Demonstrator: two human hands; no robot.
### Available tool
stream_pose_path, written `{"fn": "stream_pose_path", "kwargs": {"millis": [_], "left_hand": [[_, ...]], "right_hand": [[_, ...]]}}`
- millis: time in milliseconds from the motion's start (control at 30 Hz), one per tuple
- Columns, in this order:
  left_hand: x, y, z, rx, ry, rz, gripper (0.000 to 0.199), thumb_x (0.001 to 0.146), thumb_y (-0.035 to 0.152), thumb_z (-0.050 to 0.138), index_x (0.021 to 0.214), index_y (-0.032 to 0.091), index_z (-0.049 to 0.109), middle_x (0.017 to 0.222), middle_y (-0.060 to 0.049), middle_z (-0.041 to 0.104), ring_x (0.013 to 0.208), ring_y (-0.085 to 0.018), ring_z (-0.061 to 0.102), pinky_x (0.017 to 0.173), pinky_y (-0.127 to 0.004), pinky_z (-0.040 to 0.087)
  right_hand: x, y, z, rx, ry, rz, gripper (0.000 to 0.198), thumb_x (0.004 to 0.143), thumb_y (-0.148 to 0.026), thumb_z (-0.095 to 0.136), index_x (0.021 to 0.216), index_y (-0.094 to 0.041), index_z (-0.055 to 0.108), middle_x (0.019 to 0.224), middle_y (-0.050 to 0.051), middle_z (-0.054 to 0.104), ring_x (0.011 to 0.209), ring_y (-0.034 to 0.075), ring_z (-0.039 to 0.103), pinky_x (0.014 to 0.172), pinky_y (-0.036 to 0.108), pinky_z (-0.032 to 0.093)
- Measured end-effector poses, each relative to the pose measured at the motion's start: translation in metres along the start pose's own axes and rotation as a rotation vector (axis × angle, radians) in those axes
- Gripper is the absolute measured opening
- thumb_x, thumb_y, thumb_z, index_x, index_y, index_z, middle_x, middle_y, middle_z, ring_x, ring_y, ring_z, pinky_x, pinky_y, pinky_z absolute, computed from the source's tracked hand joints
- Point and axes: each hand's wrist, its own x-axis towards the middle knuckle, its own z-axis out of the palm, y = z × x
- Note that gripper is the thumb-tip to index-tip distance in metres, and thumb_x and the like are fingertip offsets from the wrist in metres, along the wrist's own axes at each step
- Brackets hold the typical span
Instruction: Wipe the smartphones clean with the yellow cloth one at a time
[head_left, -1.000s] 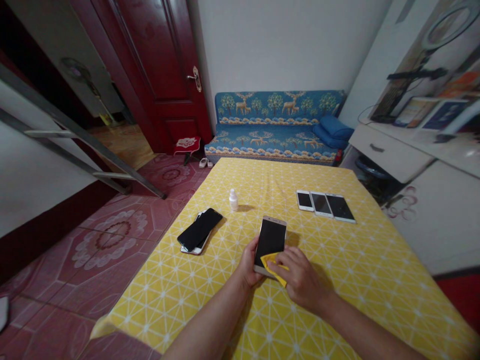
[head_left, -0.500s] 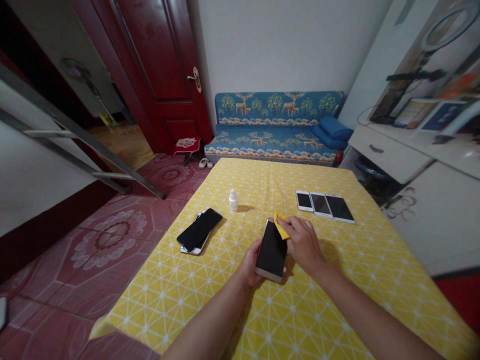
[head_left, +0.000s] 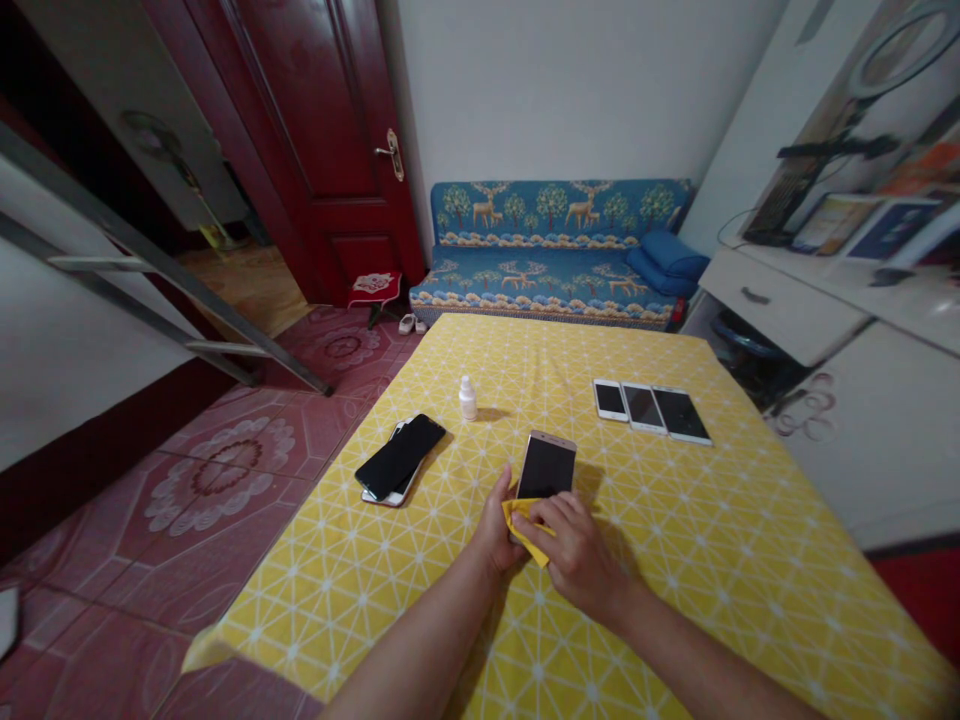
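A gold-framed smartphone [head_left: 549, 465] with a dark screen is held up over the table, its lower part covered. My left hand [head_left: 499, 530] is closed around the phone's left side near the bottom. In my right hand [head_left: 577, 555] a yellow cloth [head_left: 531, 535] is pinched and pressed against the phone's lower end. Left of the hands, a black smartphone [head_left: 401, 457] lies askew on top of a white-edged phone [head_left: 390, 500]. A small white bottle [head_left: 467, 399] stands upright beyond the hands.
Three white phones lie side by side at the right: a small one [head_left: 610, 400], a middle one [head_left: 643, 408] and a large one [head_left: 682, 415]. A yellow patterned tablecloth [head_left: 360, 600] covers the table. A blue sofa [head_left: 517, 270] stands behind it, a white cabinet [head_left: 862, 420] at right.
My right hand has drawn the yellow cloth from the phone's upper right down to its lower left. The phone has tilted slightly, its top now leaning to the right.
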Motion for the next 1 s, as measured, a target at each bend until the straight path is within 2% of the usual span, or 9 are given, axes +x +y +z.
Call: {"fn": "stream_pose_path", "kwargs": {"millis": [67, 167, 267, 367, 500, 600, 800, 900, 1000], "left_hand": [[-0.002, 0.002, 0.002, 0.010, -0.063, 0.008, 0.067, 0.086, 0.063, 0.046, 0.107, 0.002, 0.066, 0.090, -0.017, 0.071, 0.085, -0.025, 0.068, 0.086, -0.035, 0.048], [-0.001, 0.002, 0.005, 0.005, -0.114, -0.019, 0.077, 0.086, 0.066, 0.044, 0.116, -0.003, 0.061, 0.106, -0.024, 0.069, 0.098, -0.030, 0.066, 0.094, -0.039, 0.044], [0.001, 0.002, 0.005, -0.042, -0.092, 0.043, 0.070, 0.089, 0.059, 0.045, 0.122, -0.001, 0.058, 0.111, -0.023, 0.068, 0.101, -0.028, 0.065, 0.093, -0.038, 0.046], [0.004, 0.002, 0.002, -0.071, -0.100, 0.090, 0.064, 0.091, 0.054, 0.044, 0.128, 0.003, 0.055, 0.117, -0.022, 0.066, 0.105, -0.029, 0.064, 0.084, -0.037, 0.049], [0.006, 0.002, 0.000, -0.064, -0.104, 0.092, 0.062, 0.091, 0.053, 0.045, 0.128, 0.004, 0.055, 0.117, -0.023, 0.065, 0.104, -0.030, 0.064, 0.080, -0.038, 0.050], [0.005, 0.001, 0.001, -0.043, -0.085, 0.111, 0.063, 0.092, 0.053, 0.043, 0.125, 0.001, 0.057, 0.115, -0.023, 0.066, 0.103, -0.029, 0.065, 0.081, -0.037, 0.049], [0.001, 0.002, -0.002, -0.072, -0.095, -0.003, 0.072, 0.087, 0.061, 0.047, 0.117, -0.002, 0.061, 0.105, -0.020, 0.070, 0.090, -0.025, 0.067, 0.089, -0.034, 0.046], [0.002, 0.002, -0.002, -0.071, -0.088, 0.031, 0.070, 0.087, 0.060, 0.046, 0.117, -0.001, 0.062, 0.106, -0.020, 0.070, 0.091, -0.026, 0.067, 0.088, -0.035, 0.047], [0.005, 0.000, 0.001, -0.042, -0.047, 0.122, 0.064, 0.091, 0.055, 0.044, 0.118, 0.000, 0.061, 0.107, -0.020, 0.070, 0.096, -0.027, 0.067, 0.089, -0.038, 0.048]], "right_hand": [[-0.005, -0.006, -0.002, 0.023, -0.006, -0.008, 0.041, 0.084, -0.002, 0.042, 0.113, -0.019, 0.065, 0.087, 0.008, 0.062, 0.084, 0.021, 0.051, 0.079, 0.040, 0.041], [-0.013, -0.009, -0.007, 0.039, -0.019, -0.014, 0.042, 0.082, -0.001, 0.043, 0.112, -0.020, 0.066, 0.084, 0.007, 0.062, 0.081, 0.020, 0.052, 0.077, 0.038, 0.042], [-0.024, -0.003, -0.014, 0.016, -0.009, 0.003, 0.043, 0.081, 0.000, 0.044, 0.111, -0.022, 0.067, 0.083, 0.006, 0.062, 0.080, 0.020, 0.052, 0.075, 0.036, 0.043], [-0.037, 0.007, -0.018, -0.007, 0.018, 0.027, 0.042, 0.082, 0.000, 0.046, 0.111, -0.023, 0.068, 0.084, 0.006, 0.062, 0.081, 0.019, 0.053, 0.075, 0.036, 0.043], [-0.045, 0.010, -0.016, -0.009, 0.046, 0.066, 0.044, 0.080, 0.001, 0.046, 0.109, -0.023, 0.069, 0.084, 0.006, 0.062, 0.081, 0.019, 0.053, 0.074, 0.035, 0.042], [-0.037, 0.000, -0.007, 0.008, 0.031, 0.104, 0.044, 0.078, 0.001, 0.046, 0.108, -0.022, 0.068, 0.085, 0.006, 0.061, 0.082, 0.020, 0.052, 0.075, 0.037, 0.041], [-0.015, -0.026, 0.015, 0.076, 0.080, 0.121, 0.034, 0.085, -0.005, 0.048, 0.107, -0.022, 0.068, 0.083, 0.005, 0.060, 0.079, 0.019, 0.052, 0.075, 0.036, 0.040], [-0.017, -0.020, 0.014, 0.064, 0.090, 0.120, 0.038, 0.082, -0.003, 0.049, 0.107, -0.024, 0.069, 0.083, 0.004, 0.061, 0.080, 0.019, 0.053, 0.075, 0.036, 0.040], [-0.028, 0.003, 0.006, 0.020, 0.135, 0.180, 0.046, 0.076, 0.003, 0.047, 0.104, -0.024, 0.071, 0.084, 0.004, 0.062, 0.081, 0.019, 0.054, 0.075, 0.035, 0.042]]}}
